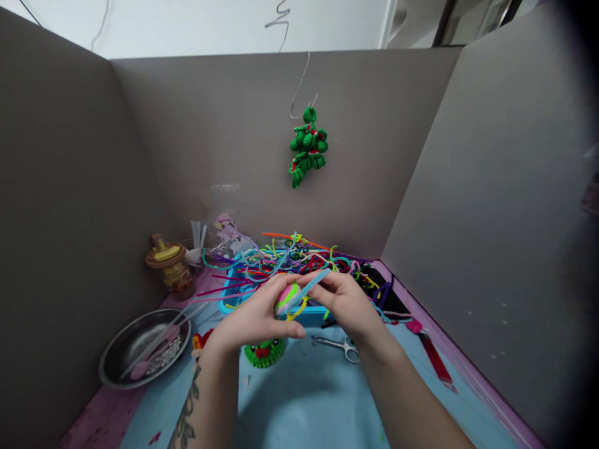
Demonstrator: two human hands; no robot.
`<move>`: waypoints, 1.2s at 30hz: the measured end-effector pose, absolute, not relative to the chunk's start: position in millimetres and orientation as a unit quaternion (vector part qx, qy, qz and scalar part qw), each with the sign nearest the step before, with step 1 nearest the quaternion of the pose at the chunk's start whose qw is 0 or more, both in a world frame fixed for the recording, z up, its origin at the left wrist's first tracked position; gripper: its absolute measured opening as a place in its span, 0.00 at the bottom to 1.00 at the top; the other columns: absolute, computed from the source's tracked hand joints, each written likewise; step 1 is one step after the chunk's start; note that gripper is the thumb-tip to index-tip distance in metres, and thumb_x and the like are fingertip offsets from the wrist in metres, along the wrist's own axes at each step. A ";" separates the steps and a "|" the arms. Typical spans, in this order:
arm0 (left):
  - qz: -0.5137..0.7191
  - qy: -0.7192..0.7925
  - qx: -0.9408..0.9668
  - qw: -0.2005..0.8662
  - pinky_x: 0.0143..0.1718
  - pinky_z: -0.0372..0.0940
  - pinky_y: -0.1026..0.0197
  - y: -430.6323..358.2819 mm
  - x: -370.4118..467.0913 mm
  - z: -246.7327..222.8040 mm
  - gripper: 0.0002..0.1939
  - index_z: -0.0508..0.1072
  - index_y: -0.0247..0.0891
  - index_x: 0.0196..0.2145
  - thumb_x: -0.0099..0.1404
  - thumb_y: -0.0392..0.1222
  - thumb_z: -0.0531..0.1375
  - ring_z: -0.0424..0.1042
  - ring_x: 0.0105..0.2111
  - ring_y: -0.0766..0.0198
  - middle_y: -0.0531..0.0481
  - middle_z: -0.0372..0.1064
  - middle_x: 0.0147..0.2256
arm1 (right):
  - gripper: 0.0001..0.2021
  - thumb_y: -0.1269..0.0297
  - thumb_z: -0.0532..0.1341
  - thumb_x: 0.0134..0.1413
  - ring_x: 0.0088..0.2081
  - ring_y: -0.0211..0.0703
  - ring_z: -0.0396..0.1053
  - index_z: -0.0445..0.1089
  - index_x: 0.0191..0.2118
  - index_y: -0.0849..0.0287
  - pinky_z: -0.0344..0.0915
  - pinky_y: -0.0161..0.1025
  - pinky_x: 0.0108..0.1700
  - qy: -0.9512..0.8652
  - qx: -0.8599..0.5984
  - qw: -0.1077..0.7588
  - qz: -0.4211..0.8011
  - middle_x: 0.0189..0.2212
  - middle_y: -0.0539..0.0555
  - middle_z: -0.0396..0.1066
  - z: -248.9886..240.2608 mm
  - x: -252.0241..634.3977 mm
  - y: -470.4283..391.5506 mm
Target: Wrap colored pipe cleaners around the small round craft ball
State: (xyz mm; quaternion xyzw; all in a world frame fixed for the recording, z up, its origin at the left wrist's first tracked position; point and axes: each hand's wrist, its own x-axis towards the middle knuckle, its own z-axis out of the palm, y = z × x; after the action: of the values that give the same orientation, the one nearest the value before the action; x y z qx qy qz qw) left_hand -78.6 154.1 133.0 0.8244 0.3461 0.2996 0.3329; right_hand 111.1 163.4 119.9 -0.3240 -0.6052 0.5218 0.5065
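A small pink and green striped piece (pixel 287 299) is held in my left hand (pixel 257 312), whose fingers curve round it. My right hand (pixel 345 304) pinches a light blue fuzzy strip (pixel 309 289) that slants across the striped piece. A yellow strip (pixel 298 310) hangs just beneath it. Below my left hand, a round green fuzzy piece with eyes and a red bow (pixel 264 354) rests on the blue mat. Scissors (pixel 339 346) lie on the mat by my right wrist.
Behind my hands stands a blue tray (pixel 228 304) heaped with colourful strips. To the left are a metal bowl (pixel 112 368) and a lidded brown cup (pixel 171 268). A red tool (pixel 435 358) lies right. Green ornaments (pixel 309 146) hang from a wire on the grey partition.
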 end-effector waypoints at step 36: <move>0.348 0.379 0.796 0.319 0.56 0.57 0.49 161.4 -77.0 121.7 0.40 0.59 0.42 0.57 0.49 0.51 0.68 0.61 0.55 0.50 0.42 0.60 0.56 | 0.16 0.50 0.69 0.40 0.27 0.39 0.65 0.72 0.26 0.59 0.62 0.37 0.35 -0.512 -0.325 0.576 0.548 0.24 0.49 0.69 105.9 97.0 170.4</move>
State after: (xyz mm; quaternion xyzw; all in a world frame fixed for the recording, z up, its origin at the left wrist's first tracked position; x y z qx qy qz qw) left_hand -77.0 161.4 121.7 0.7958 0.3793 0.3477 0.3193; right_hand 97.0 170.4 105.9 -0.3250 -0.5121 0.5481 0.5760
